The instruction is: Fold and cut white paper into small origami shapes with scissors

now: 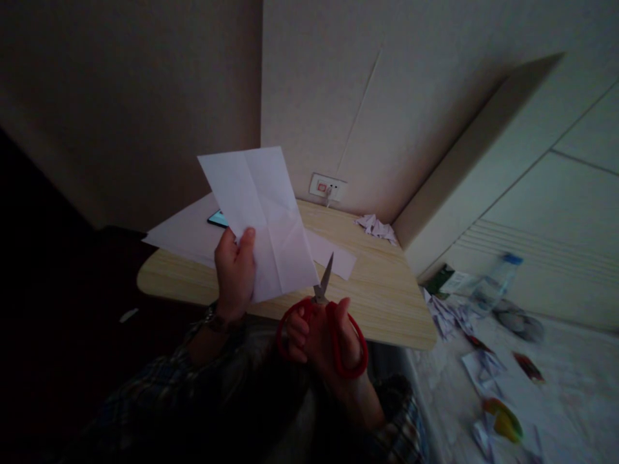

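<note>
Nearest to me were the person's plaid sleeves (401, 412), dim in the poor light, and out of the right one came the right hand (319, 338), palm turned up, its fingers and thumb in the spread loops of red-handled scissors (320, 299). The blades stood parted right at the lower right corner of a creased white sheet of paper (265, 212); I couldn't tell whether they touched it. The left hand (235, 270) held that sheet up above the wooden tabletop (387, 309), pinched near its lower left edge, thumb in front and the other fingers mostly hidden behind. To my mind a clean cut there called for the sheet pulled taut, the grip moved nearer the blades but clear of their path, the crease used as a guide, and the paper fed deep towards the pivot rather than nipped with the tips. Behind it lay more white sheets (184, 232), a phone (217, 220) with its screen lit, a paper strip (341, 258) and, by the wall, some folded paper pieces (376, 227). As for lettering, I could read none: not on the phone, the green packet (439, 280) or the blue-capped bottle (498, 283).
</note>
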{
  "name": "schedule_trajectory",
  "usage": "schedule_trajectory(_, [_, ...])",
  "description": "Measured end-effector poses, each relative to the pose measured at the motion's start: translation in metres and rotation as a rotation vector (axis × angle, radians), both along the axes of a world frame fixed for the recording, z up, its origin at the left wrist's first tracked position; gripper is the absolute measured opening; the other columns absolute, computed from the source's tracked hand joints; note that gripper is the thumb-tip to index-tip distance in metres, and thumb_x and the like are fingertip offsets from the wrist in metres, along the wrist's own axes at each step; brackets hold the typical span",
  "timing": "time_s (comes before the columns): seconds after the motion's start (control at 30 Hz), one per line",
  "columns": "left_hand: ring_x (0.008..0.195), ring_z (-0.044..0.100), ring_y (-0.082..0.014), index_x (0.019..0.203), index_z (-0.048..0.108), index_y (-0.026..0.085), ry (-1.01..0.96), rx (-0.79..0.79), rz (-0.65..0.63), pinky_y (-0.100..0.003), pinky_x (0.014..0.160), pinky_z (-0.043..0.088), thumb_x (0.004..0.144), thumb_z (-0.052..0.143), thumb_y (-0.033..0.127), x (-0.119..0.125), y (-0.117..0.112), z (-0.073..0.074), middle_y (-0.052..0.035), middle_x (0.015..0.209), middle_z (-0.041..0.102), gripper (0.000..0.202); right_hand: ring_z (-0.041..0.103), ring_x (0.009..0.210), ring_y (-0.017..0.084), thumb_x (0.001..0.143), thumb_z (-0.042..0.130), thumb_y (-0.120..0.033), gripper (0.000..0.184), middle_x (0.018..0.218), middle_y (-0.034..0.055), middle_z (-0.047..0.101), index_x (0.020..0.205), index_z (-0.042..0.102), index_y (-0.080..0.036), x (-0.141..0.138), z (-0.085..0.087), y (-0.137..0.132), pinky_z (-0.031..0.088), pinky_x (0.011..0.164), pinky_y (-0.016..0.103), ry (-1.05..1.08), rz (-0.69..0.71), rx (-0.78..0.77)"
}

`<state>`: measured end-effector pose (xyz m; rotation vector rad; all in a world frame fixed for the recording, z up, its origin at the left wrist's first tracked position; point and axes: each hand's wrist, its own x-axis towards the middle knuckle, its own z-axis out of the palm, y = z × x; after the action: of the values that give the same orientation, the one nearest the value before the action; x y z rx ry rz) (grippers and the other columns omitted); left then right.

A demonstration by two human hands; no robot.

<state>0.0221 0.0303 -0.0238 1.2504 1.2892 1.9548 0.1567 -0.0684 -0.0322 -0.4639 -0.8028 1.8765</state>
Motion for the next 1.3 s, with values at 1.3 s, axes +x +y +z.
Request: schedule_trajectory(1.3, [0.069,0.057,-0.0192,0.085,0.063,0.019,-0.037,-0.033,-0.018,-0.029,0.062,0.047,0.077,0.059,0.042,-0.007,0.002,0.003,-0.0009,0.074,0.066,0.025,0.031,0.053,0.01,0.076,0.048,-0.074,0.059,0.062,-0.0026,0.039,0.074,0.057,-0.016,-0.003,-0.005,-0.001,0.026,0.04,0.02,0.183,0.11,-0.059])
